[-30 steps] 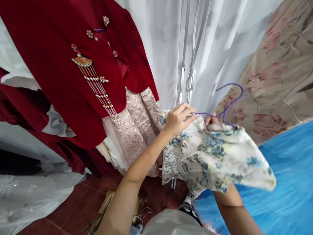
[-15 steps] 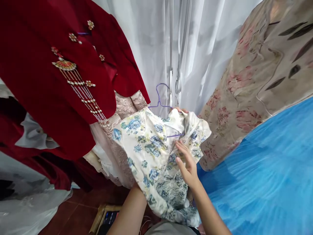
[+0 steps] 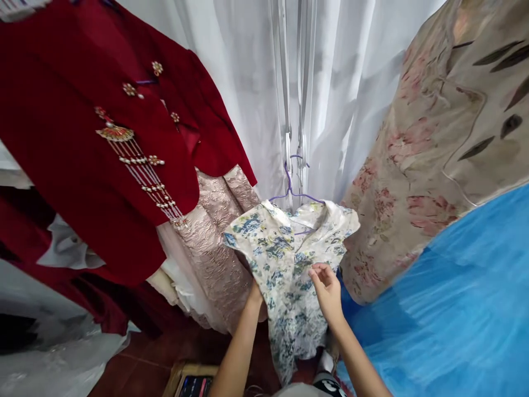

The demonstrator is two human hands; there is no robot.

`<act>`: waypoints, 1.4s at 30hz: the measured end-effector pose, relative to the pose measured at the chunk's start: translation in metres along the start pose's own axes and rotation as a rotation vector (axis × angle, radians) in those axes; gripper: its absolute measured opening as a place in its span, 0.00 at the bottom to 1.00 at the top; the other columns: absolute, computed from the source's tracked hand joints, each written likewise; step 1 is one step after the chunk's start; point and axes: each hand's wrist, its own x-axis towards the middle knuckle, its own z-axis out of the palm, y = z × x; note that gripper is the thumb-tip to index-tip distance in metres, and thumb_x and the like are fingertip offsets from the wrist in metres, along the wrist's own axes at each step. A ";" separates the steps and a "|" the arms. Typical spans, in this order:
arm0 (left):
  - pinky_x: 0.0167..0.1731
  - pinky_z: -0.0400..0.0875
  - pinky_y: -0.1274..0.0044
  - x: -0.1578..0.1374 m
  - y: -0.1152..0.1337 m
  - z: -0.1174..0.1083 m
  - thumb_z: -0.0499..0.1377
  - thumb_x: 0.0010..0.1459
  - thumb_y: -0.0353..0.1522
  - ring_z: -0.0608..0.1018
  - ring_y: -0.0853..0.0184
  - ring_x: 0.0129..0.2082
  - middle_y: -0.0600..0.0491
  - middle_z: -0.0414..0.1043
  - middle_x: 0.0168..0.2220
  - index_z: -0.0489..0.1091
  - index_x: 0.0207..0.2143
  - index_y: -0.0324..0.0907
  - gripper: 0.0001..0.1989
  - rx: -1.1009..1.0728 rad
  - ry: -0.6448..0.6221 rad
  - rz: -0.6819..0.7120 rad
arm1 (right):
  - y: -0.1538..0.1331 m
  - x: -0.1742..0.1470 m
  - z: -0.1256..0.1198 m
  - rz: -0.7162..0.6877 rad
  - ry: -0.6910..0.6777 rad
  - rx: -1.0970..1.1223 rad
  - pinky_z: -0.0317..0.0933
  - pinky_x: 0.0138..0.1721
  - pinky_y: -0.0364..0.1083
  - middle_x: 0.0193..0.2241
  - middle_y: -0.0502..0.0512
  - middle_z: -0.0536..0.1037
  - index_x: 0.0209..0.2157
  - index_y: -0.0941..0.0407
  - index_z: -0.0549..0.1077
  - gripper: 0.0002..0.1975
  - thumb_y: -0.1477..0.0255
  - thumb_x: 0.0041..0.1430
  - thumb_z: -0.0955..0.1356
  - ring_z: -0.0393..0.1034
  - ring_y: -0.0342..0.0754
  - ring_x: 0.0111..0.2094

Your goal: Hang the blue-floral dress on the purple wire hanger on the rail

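Note:
A white short-sleeved blouse (image 3: pixel 276 259) with blue and yellow-green flowers hangs in front of me on a purple hanger (image 3: pixel 289 187). The hanger's hook is up by the white vertical rails, and its bar shows through the open neckline. My left hand (image 3: pixel 257 293) reaches behind the blouse at its left side; cloth covers the fingers. On the front, right of the middle, my right hand (image 3: pixel 327 282) has its fingers curled and thumb and fingertips together in a pinch at the cloth. The blouse's lower end hangs bunched to a narrow tail.
A red jacket (image 3: pixel 173 143) with beaded ornaments hangs at left, over a pink brocade garment (image 3: pixel 219 248). At right are a beige floral garment (image 3: pixel 384 209) and blue tulle (image 3: pixel 450 309). White curtains (image 3: pixel 347 77) and rails (image 3: pixel 285 82) stand behind. A wooden box (image 3: pixel 177 380) sits on the floor.
The blouse and hanger now hang straighter and farther from me, with the hook nearer the rails. My left hand has left the collar area; my right hand's fingers have curled from spread.

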 end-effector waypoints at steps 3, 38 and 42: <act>0.28 0.69 0.78 -0.004 -0.010 -0.020 0.61 0.58 0.46 0.73 0.70 0.26 0.56 0.69 0.26 0.69 0.31 0.41 0.17 0.035 0.161 0.060 | 0.028 0.019 0.015 0.074 -0.066 -0.048 0.64 0.27 0.46 0.28 0.52 0.76 0.43 0.56 0.70 0.22 0.52 0.58 0.70 0.69 0.49 0.26; 0.41 0.71 0.72 -0.095 0.036 0.070 0.50 0.69 0.38 0.77 0.61 0.37 0.48 0.73 0.34 0.68 0.35 0.44 0.12 0.599 -0.419 0.624 | -0.082 0.044 -0.031 -0.874 -0.741 -0.642 0.61 0.35 0.49 0.27 0.56 0.73 0.33 0.53 0.71 0.15 0.68 0.72 0.59 0.65 0.52 0.32; 0.35 0.67 0.73 -0.110 0.045 0.064 0.50 0.66 0.32 0.73 0.64 0.32 0.52 0.69 0.29 0.64 0.28 0.44 0.11 0.689 -0.352 0.648 | -0.092 0.055 -0.029 -0.964 -0.679 -0.708 0.60 0.34 0.49 0.25 0.55 0.71 0.30 0.53 0.70 0.15 0.69 0.71 0.59 0.64 0.52 0.30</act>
